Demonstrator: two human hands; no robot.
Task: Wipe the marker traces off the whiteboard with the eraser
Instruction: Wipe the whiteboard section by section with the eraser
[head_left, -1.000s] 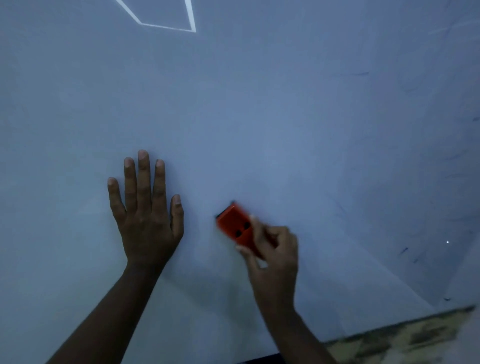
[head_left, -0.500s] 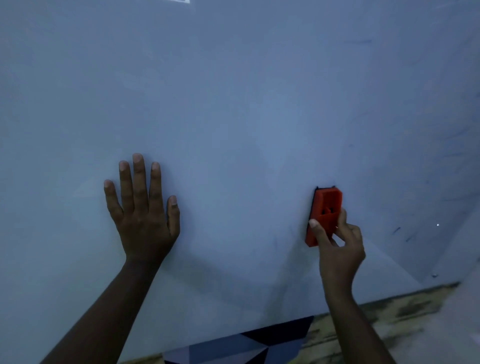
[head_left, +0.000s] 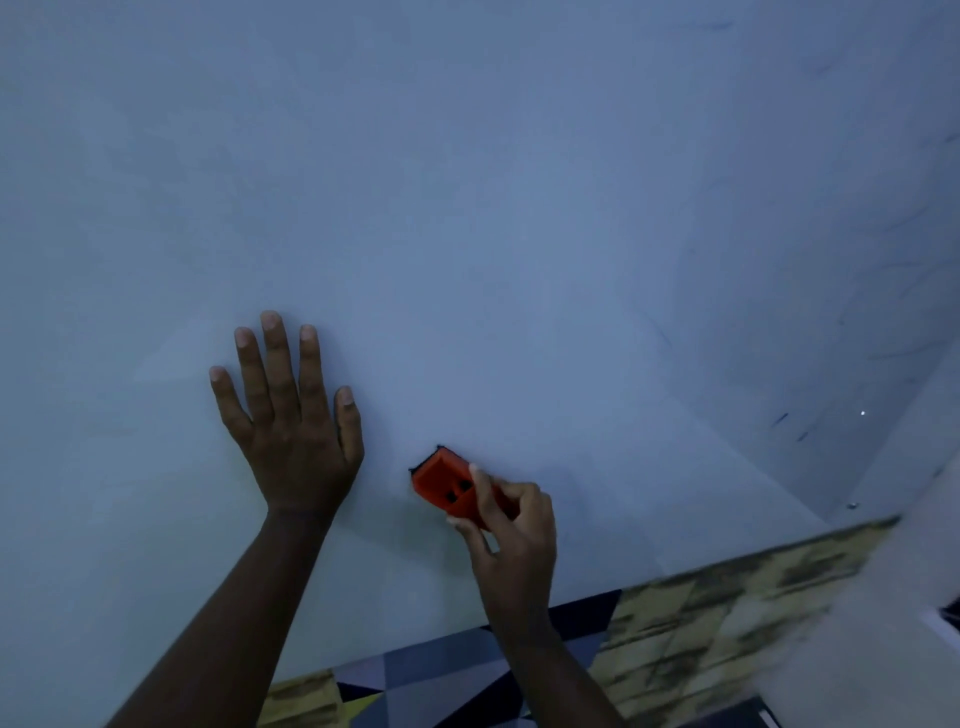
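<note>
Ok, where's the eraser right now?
The eraser is low on the whiteboard, gripped by the right hand, just right of the flat left hand.

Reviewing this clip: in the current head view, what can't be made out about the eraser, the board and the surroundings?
- Eraser: its wiping face is turned to the whiteboard, and the right hand covers its near end.
- Left hand: the palm lies flat on the board, hiding what is under it.
- Marker traces: faint, small strokes at right; dim light makes them illegible.
- Floor: blurred and cut off by the frame's bottom edge.
</note>
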